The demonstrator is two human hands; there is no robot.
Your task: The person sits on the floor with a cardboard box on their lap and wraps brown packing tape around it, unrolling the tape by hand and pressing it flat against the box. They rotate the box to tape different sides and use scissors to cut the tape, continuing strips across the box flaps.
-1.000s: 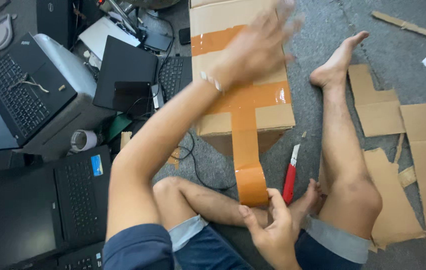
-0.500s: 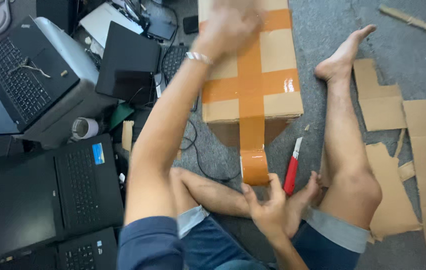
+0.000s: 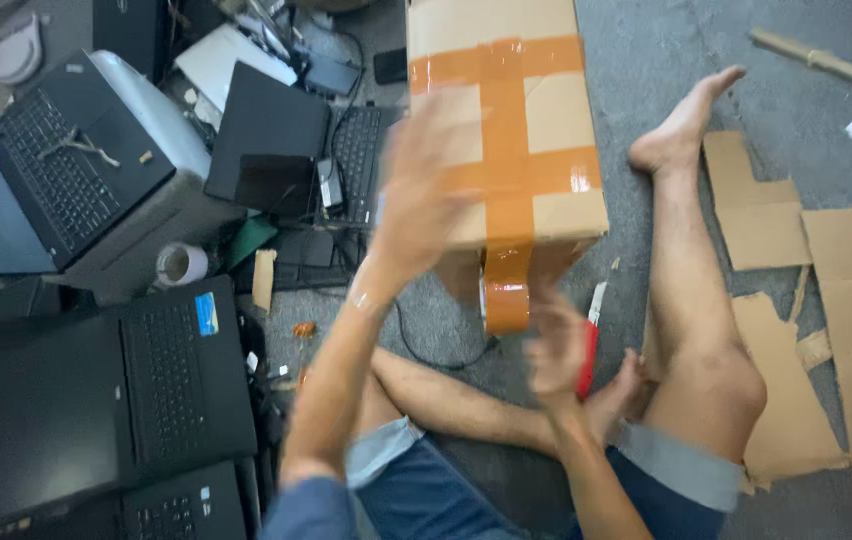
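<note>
A cardboard box (image 3: 551, 95) crossed with brown tape lies on the grey carpet between my bare legs. A glossy strip of brown tape (image 3: 506, 290) hangs over the box's near edge. My left hand (image 3: 424, 190) is blurred, fingers spread, over the near left part of the box top, holding nothing. Just right of the hanging tape end my right hand (image 3: 556, 345) is raised, blurred, fingers pointing up, not gripping it. A red-handled cutter (image 3: 591, 345) lies on the carpet behind that hand, partly hidden.
Several open laptops (image 3: 96, 400) and a grey machine (image 3: 136, 170) crowd the left side, with a tape roll (image 3: 181, 265) and cables among them. Flat cardboard pieces (image 3: 846, 270) lie on the right. My right foot (image 3: 681, 130) rests beside the box.
My left hand has pulled back from the box's far top toward its near left part. My right hand has let go of the tape end and lifted beside it.
</note>
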